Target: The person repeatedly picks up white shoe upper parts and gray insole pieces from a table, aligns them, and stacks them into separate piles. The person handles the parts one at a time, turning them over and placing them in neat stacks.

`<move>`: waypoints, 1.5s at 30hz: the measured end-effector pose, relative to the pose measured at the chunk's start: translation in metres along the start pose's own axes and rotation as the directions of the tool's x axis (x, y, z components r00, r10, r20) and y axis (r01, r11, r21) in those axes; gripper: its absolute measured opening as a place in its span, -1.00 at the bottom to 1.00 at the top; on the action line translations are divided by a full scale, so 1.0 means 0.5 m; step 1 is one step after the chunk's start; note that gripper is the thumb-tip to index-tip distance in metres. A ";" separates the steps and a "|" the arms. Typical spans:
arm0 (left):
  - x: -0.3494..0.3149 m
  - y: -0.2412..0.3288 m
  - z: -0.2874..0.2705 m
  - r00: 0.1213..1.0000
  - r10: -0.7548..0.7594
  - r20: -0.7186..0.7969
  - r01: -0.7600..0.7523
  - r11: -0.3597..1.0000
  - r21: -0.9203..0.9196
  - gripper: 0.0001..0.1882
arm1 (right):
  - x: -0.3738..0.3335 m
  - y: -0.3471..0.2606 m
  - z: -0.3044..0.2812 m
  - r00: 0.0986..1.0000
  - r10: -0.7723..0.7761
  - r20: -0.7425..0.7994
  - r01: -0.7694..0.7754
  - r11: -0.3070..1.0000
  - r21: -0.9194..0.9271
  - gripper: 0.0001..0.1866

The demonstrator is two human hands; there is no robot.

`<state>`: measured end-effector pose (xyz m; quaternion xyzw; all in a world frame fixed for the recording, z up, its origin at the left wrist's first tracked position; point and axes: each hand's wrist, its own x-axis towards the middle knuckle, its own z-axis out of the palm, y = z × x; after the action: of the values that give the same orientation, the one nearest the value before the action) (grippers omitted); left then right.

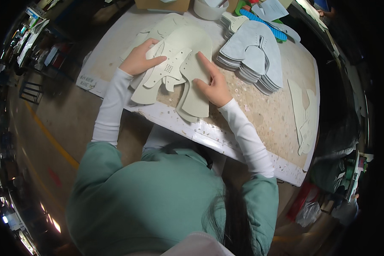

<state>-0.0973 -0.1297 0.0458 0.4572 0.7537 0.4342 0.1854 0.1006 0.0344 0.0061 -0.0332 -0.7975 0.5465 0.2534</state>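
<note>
Pale cream shoe-upper pieces lie in front of me at the table's near side. A large horseshoe-shaped cream piece (197,100) curves over them with its legs toward me. On its left part lies a smaller cream piece with punched holes (170,68). My left hand (141,59) grips this perforated piece at its left edge, thumb on top. The fingertips behind are partly hidden. My right hand (215,83) rests on the right leg of the horseshoe piece. Its index finger is stretched out and the thumb is spread apart; the other fingers are tucked out of sight.
A thick stack of grey-blue shoe-upper pieces (254,57) stands to the right. Behind it are a small cream stack (234,22), a blue sole-shaped item (264,24) and a white round container (210,9). Loose cream pieces (304,113) lie near the table's right edge.
</note>
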 end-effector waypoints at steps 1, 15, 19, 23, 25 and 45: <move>-0.012 0.020 0.000 1.000 -0.004 0.015 0.006 0.993 -0.117 -0.50 | -0.003 -0.019 -0.015 1.000 0.011 0.023 -0.012 1.000 0.017 -0.25; -0.054 0.114 0.173 0.894 0.323 0.312 -0.367 0.926 0.093 -0.61 | -0.197 -0.100 -0.213 0.928 0.226 -0.296 -0.344 0.823 -0.451 -0.59; -0.062 0.114 0.228 0.717 0.587 0.376 -0.662 0.743 0.102 -0.55 | -0.179 -0.085 -0.186 0.980 0.188 -0.063 -0.195 0.850 -0.489 -0.63; -0.076 0.112 0.222 0.810 0.373 0.453 -0.516 0.820 0.248 -0.54 | -0.121 -0.047 -0.151 0.993 0.111 0.044 -0.068 0.828 -0.556 -0.62; -0.081 0.103 0.203 0.853 0.217 0.474 -0.363 0.900 0.241 -0.54 | -0.105 -0.027 -0.140 0.990 0.127 0.067 -0.060 0.791 -0.609 -0.62; -0.083 0.150 0.215 0.881 0.085 0.465 0.415 0.333 -0.847 -0.41 | -0.072 -0.108 -0.131 0.921 0.380 -0.092 -0.292 0.826 0.483 -0.79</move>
<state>0.0365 -0.0977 0.0433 0.2707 0.3531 0.6493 0.6169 0.1729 0.0569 0.0586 -0.1629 -0.5996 0.7502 0.2262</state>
